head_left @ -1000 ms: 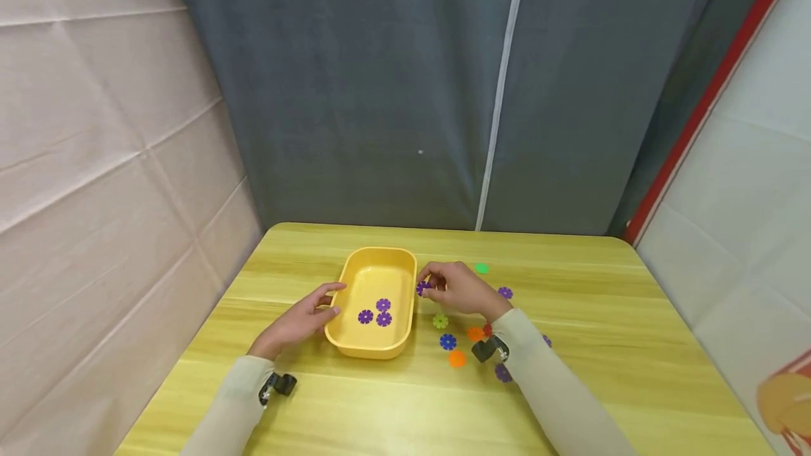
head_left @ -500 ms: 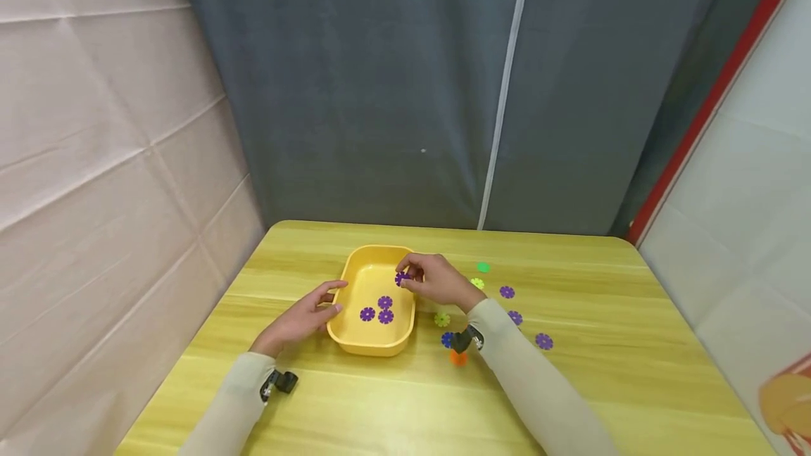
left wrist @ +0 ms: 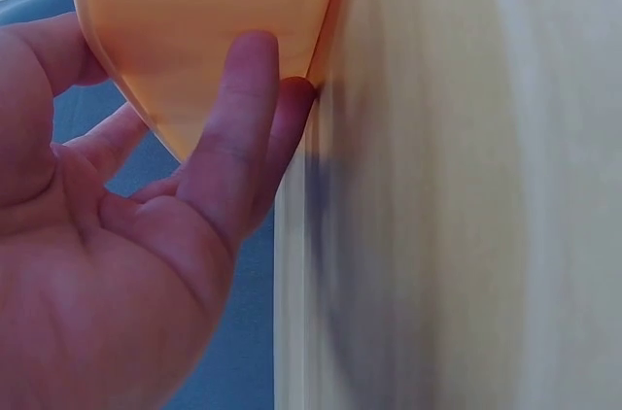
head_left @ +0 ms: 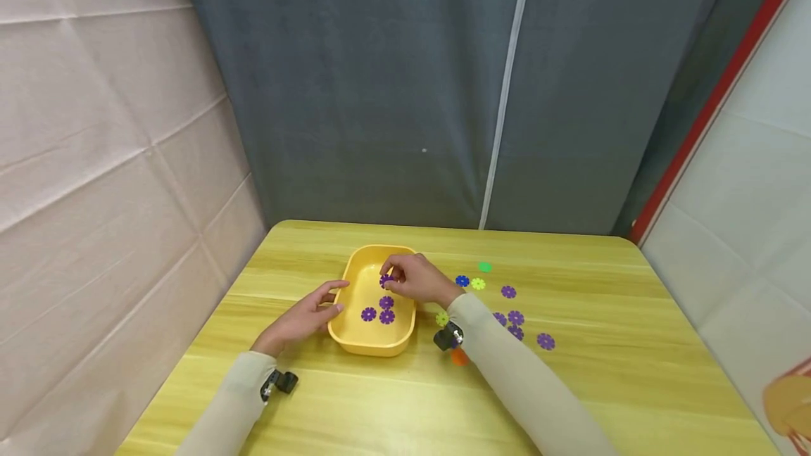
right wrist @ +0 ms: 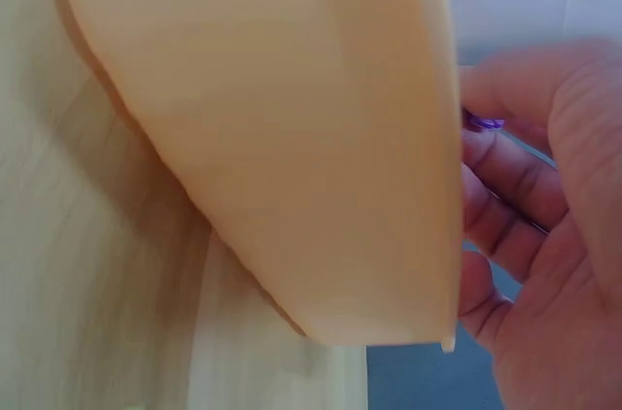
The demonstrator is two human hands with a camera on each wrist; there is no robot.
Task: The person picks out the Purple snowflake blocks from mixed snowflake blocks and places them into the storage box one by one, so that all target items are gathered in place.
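A plain yellow tray point(head_left: 355, 343) is seen on a yellow-green table point(head_left: 621, 385) streaked with wood grain, and three purple flower-shaped pieces point(head_left: 379, 312) are lying in it. Purple point(head_left: 545, 341), blue point(head_left: 462, 281), lime point(head_left: 478, 283), bright green point(head_left: 484, 267) and orange point(head_left: 460, 357) pieces are scattered on the table. Cream sleeves point(head_left: 526, 393) are worn, and a grey curtain point(head_left: 380, 90) with a white stripe is hung behind.

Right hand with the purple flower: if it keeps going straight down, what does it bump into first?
Probably the yellow tray: the right hand pinches a purple flower piece over its bare floor, beyond three purple pieces. Height is unclear.
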